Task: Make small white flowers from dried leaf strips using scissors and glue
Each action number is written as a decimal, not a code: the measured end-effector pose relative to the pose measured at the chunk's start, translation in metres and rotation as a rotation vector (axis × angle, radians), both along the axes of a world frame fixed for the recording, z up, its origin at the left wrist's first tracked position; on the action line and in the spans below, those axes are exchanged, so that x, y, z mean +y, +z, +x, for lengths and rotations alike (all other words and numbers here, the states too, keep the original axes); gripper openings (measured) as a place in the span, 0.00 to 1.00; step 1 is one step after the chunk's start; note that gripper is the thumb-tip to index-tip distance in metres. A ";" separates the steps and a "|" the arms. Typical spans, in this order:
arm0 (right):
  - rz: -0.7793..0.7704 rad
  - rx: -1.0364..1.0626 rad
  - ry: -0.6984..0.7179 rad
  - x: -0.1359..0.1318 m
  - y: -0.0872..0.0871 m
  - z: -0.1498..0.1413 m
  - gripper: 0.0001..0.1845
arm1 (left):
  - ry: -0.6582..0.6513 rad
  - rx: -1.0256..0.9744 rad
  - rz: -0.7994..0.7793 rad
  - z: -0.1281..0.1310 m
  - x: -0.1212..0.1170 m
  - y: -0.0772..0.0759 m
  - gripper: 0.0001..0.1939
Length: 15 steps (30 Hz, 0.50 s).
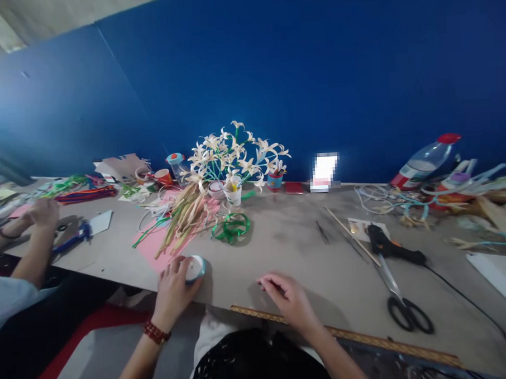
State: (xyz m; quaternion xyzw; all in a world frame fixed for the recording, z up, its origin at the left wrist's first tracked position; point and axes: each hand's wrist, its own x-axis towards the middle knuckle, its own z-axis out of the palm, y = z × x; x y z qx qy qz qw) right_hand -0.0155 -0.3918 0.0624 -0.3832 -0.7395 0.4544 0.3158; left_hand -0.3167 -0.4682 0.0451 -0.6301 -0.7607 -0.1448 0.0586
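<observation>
My left hand [174,282] is wrapped round the side of a round white thing with a light blue edge [195,268], which looks like a roll of tape. It sits at the front of the table. My right hand [285,294] rests low near the table's front edge, fingers curled in and thumb against the forefinger. Whatever may be between those fingertips is too small to tell. Beyond my left hand lie a coil of green ribbon [232,228] and a bundle of dry straw-coloured strips [181,218] on pink paper [149,247].
White artificial flowers [234,151] stand in cups at the back. To the right lie a glue gun [392,247] with its cord, black-handled scissors [403,306], a thin stick [351,235] and a tilted plastic bottle [428,162]. Another person's hands [42,215] are at the left.
</observation>
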 end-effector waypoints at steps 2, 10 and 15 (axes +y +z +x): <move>0.010 -0.007 0.002 -0.001 0.002 0.000 0.16 | -0.085 -0.020 -0.013 0.033 0.011 0.001 0.25; -0.097 0.171 -0.131 0.017 -0.001 0.005 0.17 | -0.035 -0.178 0.032 0.132 0.070 0.026 0.26; -0.399 0.453 -0.075 0.010 0.008 -0.037 0.40 | -0.682 -0.272 0.186 0.144 0.025 0.018 0.31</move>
